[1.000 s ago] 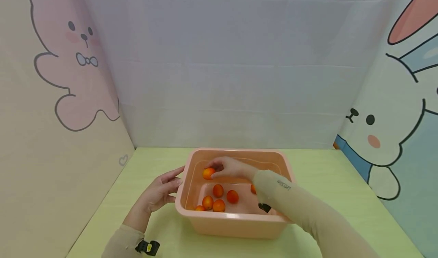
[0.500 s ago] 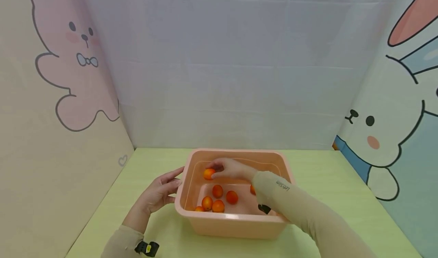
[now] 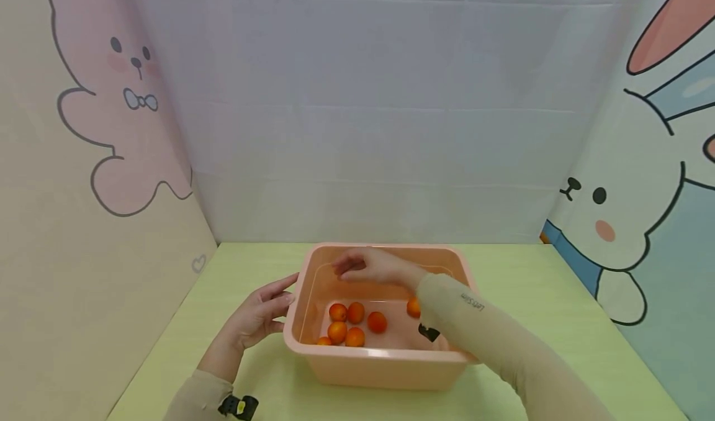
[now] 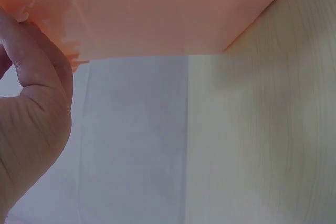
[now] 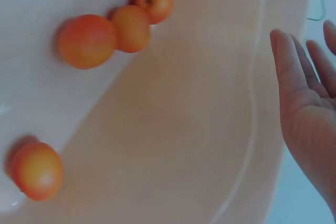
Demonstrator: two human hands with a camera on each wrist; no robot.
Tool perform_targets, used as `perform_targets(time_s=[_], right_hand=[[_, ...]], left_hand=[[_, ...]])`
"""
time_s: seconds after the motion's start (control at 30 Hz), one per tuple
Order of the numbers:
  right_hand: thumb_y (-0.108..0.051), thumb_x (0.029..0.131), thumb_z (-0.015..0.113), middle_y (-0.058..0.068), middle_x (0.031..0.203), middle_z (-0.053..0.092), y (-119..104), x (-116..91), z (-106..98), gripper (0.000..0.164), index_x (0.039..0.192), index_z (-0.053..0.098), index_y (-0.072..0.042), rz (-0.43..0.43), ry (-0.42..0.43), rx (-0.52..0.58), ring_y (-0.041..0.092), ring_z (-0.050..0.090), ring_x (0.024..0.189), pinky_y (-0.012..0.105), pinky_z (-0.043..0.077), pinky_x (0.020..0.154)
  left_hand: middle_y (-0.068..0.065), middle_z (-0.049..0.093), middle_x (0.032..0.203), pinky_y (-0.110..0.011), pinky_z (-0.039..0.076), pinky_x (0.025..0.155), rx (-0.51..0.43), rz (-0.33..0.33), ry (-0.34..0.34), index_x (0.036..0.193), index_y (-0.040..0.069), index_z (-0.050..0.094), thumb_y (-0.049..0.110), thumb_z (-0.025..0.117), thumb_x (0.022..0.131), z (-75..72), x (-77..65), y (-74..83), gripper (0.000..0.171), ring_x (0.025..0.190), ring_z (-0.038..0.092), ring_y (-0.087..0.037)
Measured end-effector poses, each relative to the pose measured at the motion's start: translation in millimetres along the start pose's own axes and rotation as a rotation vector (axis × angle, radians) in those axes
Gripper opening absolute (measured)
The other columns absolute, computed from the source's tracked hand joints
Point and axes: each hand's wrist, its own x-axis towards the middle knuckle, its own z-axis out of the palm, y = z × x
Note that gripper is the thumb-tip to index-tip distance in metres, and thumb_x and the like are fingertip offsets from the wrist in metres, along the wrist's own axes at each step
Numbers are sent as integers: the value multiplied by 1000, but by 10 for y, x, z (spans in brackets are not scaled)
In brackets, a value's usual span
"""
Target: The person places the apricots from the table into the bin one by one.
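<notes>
A peach-coloured plastic tub (image 3: 385, 371) stands on the table. Fingers of my left hand (image 3: 258, 315) touch its left side, right under the rim; the left wrist view shows this hand (image 4: 39, 93) against the tub's outside. Inside the tub, over its far left part, hovers my right hand (image 3: 371, 266), fingers loosely extended and holding nothing. Several small, round orange-red fruits (image 3: 377, 322) lie on the tub floor, most grouped at the left. One fruit (image 3: 337, 312) rests beside the others below my right hand. Another fruit (image 3: 413, 307) lies apart, partly behind the right sleeve.
The tub sits on a pale yellow-green table (image 3: 519, 297). A white sheet (image 3: 385, 129) hangs behind it. Side panels carry a pink bear drawing (image 3: 128, 135) at left and a rabbit drawing (image 3: 609, 222) at right.
My right hand has let go of the fruit it held, which now lies on the tub floor with the group. That hand has risen slightly and its fingers have loosened. My left hand stays put.
</notes>
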Motion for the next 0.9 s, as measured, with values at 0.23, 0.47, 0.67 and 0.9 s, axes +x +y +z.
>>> perform_targets(time_s=[0.23, 0.47, 0.67, 0.9], right_hand=[[-9, 97, 63, 11, 127, 63, -253, -201, -212, 38, 135, 57, -5, -102, -1, 43, 20, 61, 116, 30, 51, 98], [-13, 98, 64, 9, 127, 63, -466, -596, -499, 43, 139, 54, -7, -156, 81, 46, 24, 61, 116, 40, 51, 99], [-13, 97, 64, 11, 127, 63, -549, -983, -678, 45, 141, 53, -7, -194, 178, 33, 26, 59, 116, 37, 52, 98], [-3, 98, 60, 20, 127, 60, -464, -1399, -853, 44, 141, 50, -1, -315, 264, 4, 22, 61, 114, 35, 54, 94]], left_hand=[[-3, 67, 104, -28, 60, 69, 4, 0, -6, 153, 12, 39, 9, 52, 103, -2, -8, 2, 51, 87, 67, -15], [-4, 67, 105, -29, 60, 69, 10, -9, 7, 154, 8, 35, 9, 52, 103, 17, -9, 29, 53, 88, 67, -15], [-3, 68, 106, -29, 60, 70, 4, 4, -4, 153, 10, 39, 8, 52, 103, -9, -11, 21, 51, 88, 68, -16], [-2, 69, 106, -29, 60, 71, -32, 53, -75, 151, 14, 44, 4, 46, 105, -52, 4, -15, 47, 89, 68, -15]])
